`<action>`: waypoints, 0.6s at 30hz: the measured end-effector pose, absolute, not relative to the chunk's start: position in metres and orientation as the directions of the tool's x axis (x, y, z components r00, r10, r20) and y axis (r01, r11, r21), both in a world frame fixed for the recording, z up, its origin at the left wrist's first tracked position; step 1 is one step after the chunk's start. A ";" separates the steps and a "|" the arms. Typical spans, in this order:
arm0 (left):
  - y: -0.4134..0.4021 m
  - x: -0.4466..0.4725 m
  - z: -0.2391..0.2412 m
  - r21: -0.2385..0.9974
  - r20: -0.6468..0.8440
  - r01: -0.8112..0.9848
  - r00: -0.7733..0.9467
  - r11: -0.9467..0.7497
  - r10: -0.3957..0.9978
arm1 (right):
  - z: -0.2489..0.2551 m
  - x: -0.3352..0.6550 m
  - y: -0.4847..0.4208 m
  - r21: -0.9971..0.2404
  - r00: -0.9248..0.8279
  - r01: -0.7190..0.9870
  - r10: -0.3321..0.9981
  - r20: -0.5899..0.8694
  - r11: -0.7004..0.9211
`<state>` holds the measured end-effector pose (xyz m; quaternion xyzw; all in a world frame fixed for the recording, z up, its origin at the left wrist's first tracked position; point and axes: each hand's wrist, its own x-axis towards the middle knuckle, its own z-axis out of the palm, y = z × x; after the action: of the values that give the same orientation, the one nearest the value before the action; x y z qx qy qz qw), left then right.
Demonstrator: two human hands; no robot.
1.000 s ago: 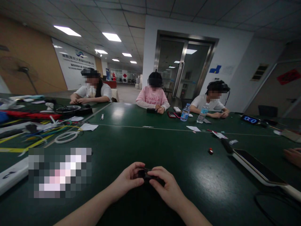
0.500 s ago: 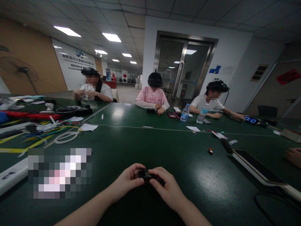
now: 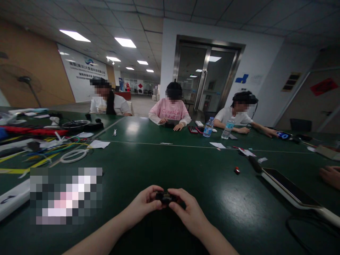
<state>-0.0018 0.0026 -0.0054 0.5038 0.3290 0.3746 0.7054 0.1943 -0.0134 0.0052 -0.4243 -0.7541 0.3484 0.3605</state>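
Observation:
Just above the near part of the green table (image 3: 127,170), a small black object (image 3: 166,197) is held between my two hands. It is dark and partly covered by fingers, so its kind cannot be made out. My left hand (image 3: 147,202) grips its left end, thumb in front and fingers behind. On the other end my right hand (image 3: 186,203) has its thumb and fingers closed in the same way. A small red and silver item (image 3: 237,170) lies on the table beyond my right hand, touched by neither hand.
At right lies a framed dark panel (image 3: 289,184) with a black cable (image 3: 297,230). White cable loops (image 3: 74,156), wires and tools crowd the left. Two water bottles (image 3: 208,127) stand farther back. Three people sit opposite; another person's hand (image 3: 330,175) rests at the right edge.
My hands keep their hold on the black object, almost unmoved. Across the table, the person in pink has spread their hands, and the person at left has lowered theirs.

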 end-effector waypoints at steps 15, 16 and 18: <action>0.003 -0.003 -0.008 0.963 -0.111 -0.159 0.504 0.218 0.856 | 0.012 0.196 -0.015 -0.804 -0.444 0.405 0.862 0.244 0.436; 0.003 -0.003 -0.008 0.963 -0.106 -0.162 0.507 0.216 0.856 | 0.013 0.196 -0.015 -0.801 -0.447 0.406 0.860 0.245 0.440; 0.003 -0.003 -0.007 0.963 -0.094 -0.171 0.513 0.209 0.853 | 0.013 0.196 -0.015 -0.793 -0.448 0.408 0.856 0.258 0.452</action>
<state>-0.0033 0.0030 -0.0072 0.5128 0.3328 0.3642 0.7026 0.1964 -0.0153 0.0131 -0.4035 -0.7829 0.3331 0.3366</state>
